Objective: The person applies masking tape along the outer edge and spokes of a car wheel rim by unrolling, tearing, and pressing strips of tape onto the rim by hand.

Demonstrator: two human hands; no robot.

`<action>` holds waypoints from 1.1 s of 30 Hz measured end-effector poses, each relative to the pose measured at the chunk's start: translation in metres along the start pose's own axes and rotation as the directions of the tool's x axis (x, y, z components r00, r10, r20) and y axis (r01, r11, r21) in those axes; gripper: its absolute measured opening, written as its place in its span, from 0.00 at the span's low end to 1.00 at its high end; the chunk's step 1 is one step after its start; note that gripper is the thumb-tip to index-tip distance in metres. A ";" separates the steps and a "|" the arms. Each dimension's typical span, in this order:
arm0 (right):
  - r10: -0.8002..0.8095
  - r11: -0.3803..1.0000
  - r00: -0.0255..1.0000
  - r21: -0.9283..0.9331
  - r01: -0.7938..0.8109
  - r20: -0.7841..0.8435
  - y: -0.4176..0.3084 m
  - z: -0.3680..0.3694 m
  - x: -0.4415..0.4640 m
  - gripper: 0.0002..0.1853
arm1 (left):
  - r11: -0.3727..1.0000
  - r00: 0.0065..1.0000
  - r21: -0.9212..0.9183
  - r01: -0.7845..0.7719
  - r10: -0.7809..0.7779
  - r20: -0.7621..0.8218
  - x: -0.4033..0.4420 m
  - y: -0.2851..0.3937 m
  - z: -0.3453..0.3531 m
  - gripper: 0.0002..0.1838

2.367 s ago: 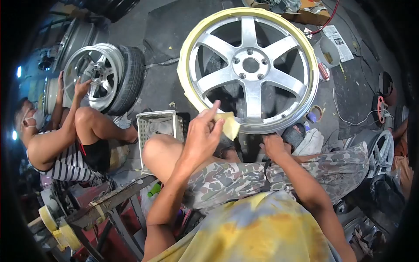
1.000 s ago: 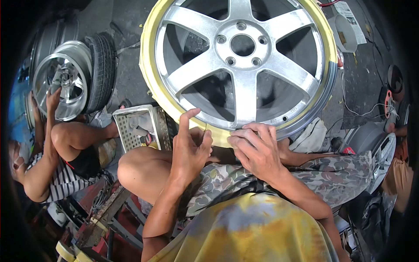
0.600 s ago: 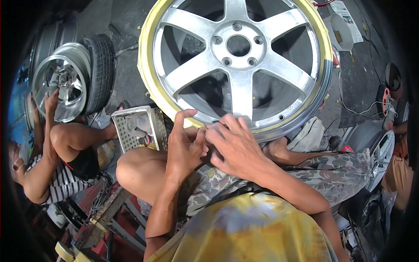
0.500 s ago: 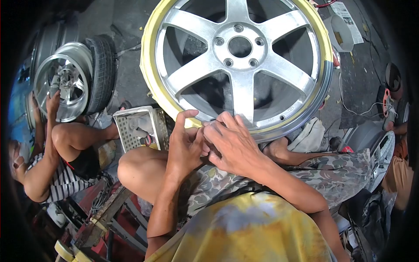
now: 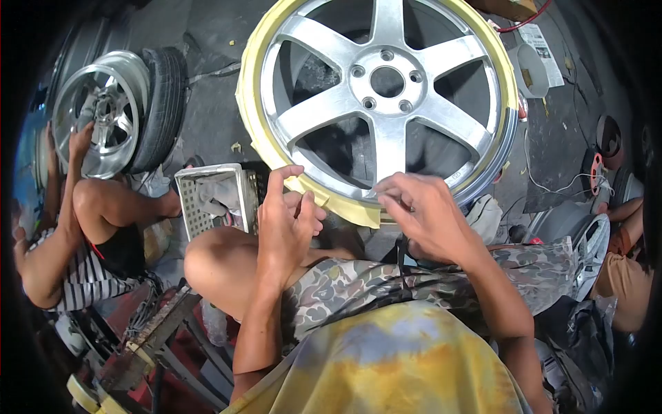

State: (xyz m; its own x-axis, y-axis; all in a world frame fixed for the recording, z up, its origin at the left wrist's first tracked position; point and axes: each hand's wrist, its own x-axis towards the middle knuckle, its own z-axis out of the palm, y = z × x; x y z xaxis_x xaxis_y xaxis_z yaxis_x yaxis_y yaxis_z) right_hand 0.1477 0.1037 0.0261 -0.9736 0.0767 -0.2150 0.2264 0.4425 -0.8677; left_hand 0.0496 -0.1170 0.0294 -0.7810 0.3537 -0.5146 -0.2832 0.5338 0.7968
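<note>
A silver six-spoke wheel (image 5: 390, 131) lies in front of me, its outer rim largely covered with yellow masking tape (image 5: 252, 103). A strip of tape (image 5: 355, 210) sticks out from the near edge with its end loose. My left hand (image 5: 284, 221) is at the near left rim, index finger and thumb apart, the other fingers bent; I see nothing clearly gripped. Close to the loose end, my right hand (image 5: 431, 214) hovers over the near rim with its fingers bent and apart, nothing visible in them.
At left a person's hand (image 5: 81, 141) touches another wheel (image 5: 100, 117), with a tire (image 5: 162, 110) beside it. A white basket (image 5: 210, 200) with cloths stands near my knee. On the right are a white container (image 5: 529, 72), cables and another wheel (image 5: 589, 248); another person's arm shows there.
My right hand has moved right, away from my left hand, and the loose tape strip now shows between them. My left hand has barely moved. The wheel appears slightly farther right and lower in view.
</note>
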 end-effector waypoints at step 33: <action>-0.017 0.979 0.990 -0.200 0.046 0.140 0.005 0.039 0.028 0.08 | 0.642 0.775 0.500 -0.581 0.624 0.101 -0.012 -0.013 0.000 0.08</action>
State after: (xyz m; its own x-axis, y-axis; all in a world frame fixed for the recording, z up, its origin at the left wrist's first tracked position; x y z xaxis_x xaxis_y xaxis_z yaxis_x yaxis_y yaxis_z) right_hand 0.1223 0.0737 -0.0020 -0.9638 -0.0571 -0.2606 0.1716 0.6155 -0.7692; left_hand 0.0623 -0.1277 0.0252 -0.7260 0.6845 0.0662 0.5506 0.5209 0.6522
